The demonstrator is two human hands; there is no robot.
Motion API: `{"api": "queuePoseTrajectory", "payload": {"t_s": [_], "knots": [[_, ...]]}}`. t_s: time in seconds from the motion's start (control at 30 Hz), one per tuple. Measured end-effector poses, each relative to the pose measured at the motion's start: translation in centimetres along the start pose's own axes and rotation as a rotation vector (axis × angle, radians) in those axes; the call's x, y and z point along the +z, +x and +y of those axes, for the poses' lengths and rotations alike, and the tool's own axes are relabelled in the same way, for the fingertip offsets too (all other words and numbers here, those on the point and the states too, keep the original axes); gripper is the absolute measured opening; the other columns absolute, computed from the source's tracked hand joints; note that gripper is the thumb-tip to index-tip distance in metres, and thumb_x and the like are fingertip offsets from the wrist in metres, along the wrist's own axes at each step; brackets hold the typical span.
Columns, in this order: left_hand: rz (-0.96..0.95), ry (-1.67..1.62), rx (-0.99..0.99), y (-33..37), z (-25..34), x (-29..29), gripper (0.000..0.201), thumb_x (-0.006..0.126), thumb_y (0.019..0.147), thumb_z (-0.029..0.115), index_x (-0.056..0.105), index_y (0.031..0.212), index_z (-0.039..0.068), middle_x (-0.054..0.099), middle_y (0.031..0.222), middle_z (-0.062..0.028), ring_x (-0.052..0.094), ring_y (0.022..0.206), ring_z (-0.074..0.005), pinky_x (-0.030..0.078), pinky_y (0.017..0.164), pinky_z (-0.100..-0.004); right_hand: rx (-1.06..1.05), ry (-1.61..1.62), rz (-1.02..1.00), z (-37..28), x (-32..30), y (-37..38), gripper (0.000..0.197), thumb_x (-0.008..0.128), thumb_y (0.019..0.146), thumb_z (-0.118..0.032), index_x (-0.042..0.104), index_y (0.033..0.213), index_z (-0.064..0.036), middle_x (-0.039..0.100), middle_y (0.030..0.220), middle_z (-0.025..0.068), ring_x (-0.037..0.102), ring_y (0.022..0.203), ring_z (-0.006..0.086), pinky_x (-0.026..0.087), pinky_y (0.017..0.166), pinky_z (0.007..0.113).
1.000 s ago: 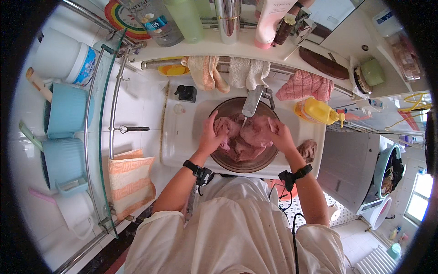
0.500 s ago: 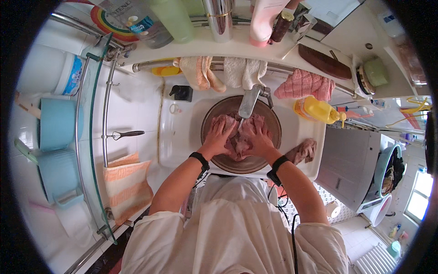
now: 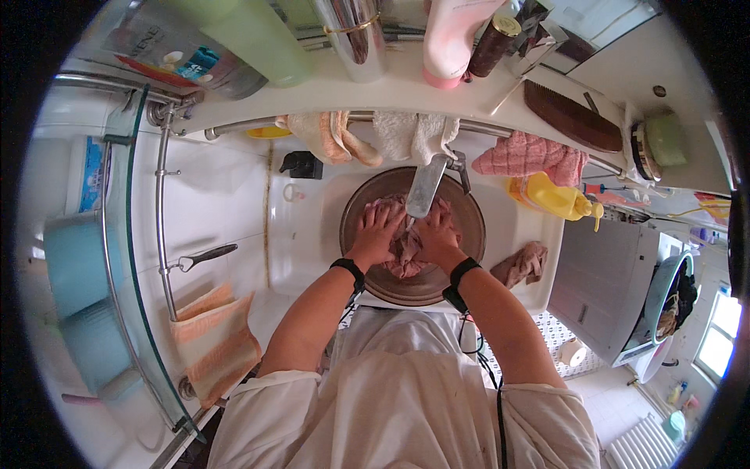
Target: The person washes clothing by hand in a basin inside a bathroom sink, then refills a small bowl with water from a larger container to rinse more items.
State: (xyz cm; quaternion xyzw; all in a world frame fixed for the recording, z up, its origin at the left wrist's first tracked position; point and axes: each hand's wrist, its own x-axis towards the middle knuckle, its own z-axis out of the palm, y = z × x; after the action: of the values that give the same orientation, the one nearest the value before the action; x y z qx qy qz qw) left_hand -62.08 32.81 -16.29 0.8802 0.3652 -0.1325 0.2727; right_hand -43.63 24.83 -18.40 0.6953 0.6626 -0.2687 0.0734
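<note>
A round brown basin [image 3: 359, 270] sits in the white sink under the metal faucet [image 3: 426, 187]. In it lies a wet, crumpled pinkish-brown cloth [image 3: 405, 264]. My left hand [image 3: 377, 234] presses on the cloth's left side, fingers outstretched and somewhat spread. On the other side my right hand [image 3: 437, 236] lies over the cloth with its fingers apart too. Some of the cloth bunches up between both hands, just below the spout. What my fingertips do in the folds is partly hidden. Each wrist wears a black band.
A brown cloth [image 3: 522, 264] lies on the sink's right rim. Behind it stands a yellow bottle [image 3: 555, 195]. Several towels hang from a rail beneath a shelf [image 3: 406, 74] of bottles and a comb [image 3: 573, 116]. At left is a glass shelf [image 3: 129, 258]; at right, a white appliance [image 3: 598, 281].
Both hands have pressed lower into the cloth, which looks more gathered between them. My view has shifted, so the shelf appears larger and closer.
</note>
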Motion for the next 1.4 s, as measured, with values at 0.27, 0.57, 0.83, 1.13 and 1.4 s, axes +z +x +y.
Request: {"api": "queuePoseTrajectory", "payload": {"t_s": [0.27, 0.57, 0.83, 1.13, 1.4], "knots": [[0.029, 0.02, 0.017, 0.8, -1.5, 2.7, 0.125, 0.09, 0.055, 0.03, 0.016, 0.156, 0.027, 0.018, 0.16, -0.0135, 0.008, 0.147, -0.0467, 0.011, 0.117, -0.0623, 0.115, -0.017, -0.115, -1.4, -1.7, 0.9, 0.111, 0.083, 0.052, -0.034, 0.032, 0.149, -0.0172, 0.024, 0.147, 0.029, 0.029, 0.128, 0.0573, 0.054, 0.085, 0.061], [0.117, -0.05, 0.139, 1.6, -1.9, 3.6, 0.125, 0.088, 0.057, 0.03, 0.013, 0.157, 0.025, 0.016, 0.16, -0.0192, 0.008, 0.147, -0.0464, 0.004, 0.118, -0.0602, 0.075, -0.047, -0.056, 0.3, 0.6, 1.4, 0.105, 0.08, 0.062, -0.033, 0.027, 0.151, -0.0123, 0.022, 0.15, 0.031, 0.027, 0.132, 0.0565, 0.051, 0.089, 0.06], [0.181, -0.031, 0.17, 1.4, -1.8, 3.1, 0.122, 0.086, 0.058, 0.028, 0.014, 0.157, 0.025, 0.019, 0.159, -0.0189, 0.01, 0.147, -0.0464, 0.006, 0.118, -0.0605, -0.002, -0.162, -0.086, -0.7, -2.3, 0.9, 0.092, 0.071, 0.076, -0.04, 0.028, 0.15, -0.0062, 0.023, 0.15, 0.0354, 0.022, 0.137, 0.0573, 0.03, 0.108, 0.068], [0.126, -0.024, 0.146, 1.5, -1.7, 3.3, 0.124, 0.086, 0.058, 0.025, 0.012, 0.157, 0.025, 0.019, 0.158, -0.019, 0.011, 0.147, -0.0459, 0.011, 0.117, -0.062, 0.086, -0.117, -0.168, -0.3, -0.7, 1.6, 0.093, 0.072, 0.074, -0.041, 0.028, 0.15, -0.0104, 0.017, 0.153, 0.0329, 0.025, 0.133, 0.0601, 0.053, 0.082, 0.065], [0.053, 0.004, 0.113, 1.7, -2.4, 4.2, 0.115, 0.081, 0.067, 0.022, 0.01, 0.157, 0.023, 0.014, 0.16, -0.0215, 0.005, 0.147, -0.0474, 0.006, 0.117, -0.0629, 0.127, -0.081, -0.25, -1.1, -2.6, 1.4, 0.103, 0.077, 0.072, -0.042, 0.02, 0.154, -0.0173, 0.013, 0.156, 0.032, 0.022, 0.133, 0.0647, 0.052, 0.088, 0.062]]}}
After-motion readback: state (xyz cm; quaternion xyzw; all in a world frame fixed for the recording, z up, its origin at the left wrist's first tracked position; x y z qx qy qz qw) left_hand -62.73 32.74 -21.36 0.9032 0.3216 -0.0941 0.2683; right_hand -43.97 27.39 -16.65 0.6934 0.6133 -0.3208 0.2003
